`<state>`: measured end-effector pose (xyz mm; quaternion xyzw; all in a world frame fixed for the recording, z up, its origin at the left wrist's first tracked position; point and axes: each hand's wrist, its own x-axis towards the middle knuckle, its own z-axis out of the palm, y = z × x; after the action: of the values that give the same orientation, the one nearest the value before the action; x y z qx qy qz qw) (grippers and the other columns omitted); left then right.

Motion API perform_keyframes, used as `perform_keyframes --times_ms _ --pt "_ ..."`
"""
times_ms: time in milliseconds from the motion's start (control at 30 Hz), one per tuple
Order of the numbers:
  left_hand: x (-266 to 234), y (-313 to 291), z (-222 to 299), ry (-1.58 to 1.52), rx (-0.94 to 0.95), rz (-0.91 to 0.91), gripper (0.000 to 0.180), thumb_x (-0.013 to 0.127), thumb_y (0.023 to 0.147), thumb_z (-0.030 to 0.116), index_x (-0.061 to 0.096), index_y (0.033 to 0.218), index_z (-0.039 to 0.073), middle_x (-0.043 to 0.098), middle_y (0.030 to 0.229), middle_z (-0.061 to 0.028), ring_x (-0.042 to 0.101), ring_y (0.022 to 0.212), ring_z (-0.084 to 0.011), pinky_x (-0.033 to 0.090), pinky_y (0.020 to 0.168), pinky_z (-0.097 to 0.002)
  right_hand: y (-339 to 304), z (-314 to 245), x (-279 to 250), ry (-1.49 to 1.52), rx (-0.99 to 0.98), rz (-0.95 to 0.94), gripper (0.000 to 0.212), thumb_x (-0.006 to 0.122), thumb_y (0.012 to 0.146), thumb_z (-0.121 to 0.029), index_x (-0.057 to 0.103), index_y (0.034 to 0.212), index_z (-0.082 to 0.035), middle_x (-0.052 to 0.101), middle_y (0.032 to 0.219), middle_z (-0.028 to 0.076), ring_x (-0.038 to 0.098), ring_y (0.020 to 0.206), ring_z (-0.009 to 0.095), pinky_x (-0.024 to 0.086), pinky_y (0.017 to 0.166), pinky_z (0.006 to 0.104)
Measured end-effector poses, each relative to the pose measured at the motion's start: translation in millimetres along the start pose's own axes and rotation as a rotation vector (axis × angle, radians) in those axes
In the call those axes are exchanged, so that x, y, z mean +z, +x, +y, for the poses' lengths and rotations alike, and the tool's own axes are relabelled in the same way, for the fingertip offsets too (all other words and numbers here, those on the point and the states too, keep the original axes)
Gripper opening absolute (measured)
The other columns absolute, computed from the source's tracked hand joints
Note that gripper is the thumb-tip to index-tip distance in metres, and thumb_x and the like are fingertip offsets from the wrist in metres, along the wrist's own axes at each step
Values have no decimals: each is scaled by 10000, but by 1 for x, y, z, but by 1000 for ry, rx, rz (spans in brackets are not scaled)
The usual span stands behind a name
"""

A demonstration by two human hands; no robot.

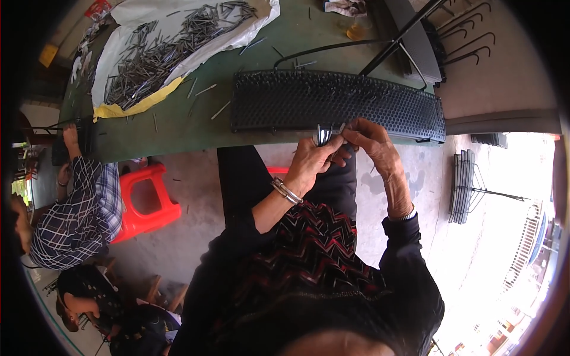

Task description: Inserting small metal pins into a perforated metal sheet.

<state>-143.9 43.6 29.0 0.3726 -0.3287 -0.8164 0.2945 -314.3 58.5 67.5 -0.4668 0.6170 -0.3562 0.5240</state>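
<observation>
Just in front of the rack's near edge, my left hand (310,161) is closed round a small bunch of shiny metal rods (323,135), whose ends stand up above the fingers. My right hand (371,142) meets it from the right, thumb and fingers pinched at the end of a thin metal rod (342,128). Directly beyond both hands lies a long black perforated rack (338,107), its face full of small round holes. Dark pin-like bits stick up along its far part. How many rods my fingers cover is hidden.
A heap of metal rods (148,71) lies on a white sack (110,83) on the green table (205,127), with loose rods scattered around. A black metal frame (389,50) rises behind the rack. A red stool (145,202) and a person in checked clothes (74,207) are at left.
</observation>
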Motion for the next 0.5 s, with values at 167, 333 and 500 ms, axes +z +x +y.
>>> perform_keyframes --times_ms 167,333,500 --pt "2 1 -4 -117 -63 62 223 632 911 283 654 980 72 710 856 -80 679 663 -126 260 404 -166 5 4 -6 -98 -34 5 183 615 869 -172 609 881 11 619 778 60 567 717 122 448 672 269" --pt "-7 7 -6 -99 -70 51 277 613 920 301 630 1027 46 706 898 -112 676 680 -148 263 402 -165 10 -1 -9 -55 -226 265 100 572 899 -83 588 910 15 651 794 79 621 745 136 482 700 262" --pt "-7 12 -16 -107 -103 2 300 580 942 286 604 1072 17 693 936 -140 672 741 -155 283 410 -168 34 5 -19 -272 -425 569 52 558 908 -36 580 925 8 677 789 71 651 770 118 490 709 236"
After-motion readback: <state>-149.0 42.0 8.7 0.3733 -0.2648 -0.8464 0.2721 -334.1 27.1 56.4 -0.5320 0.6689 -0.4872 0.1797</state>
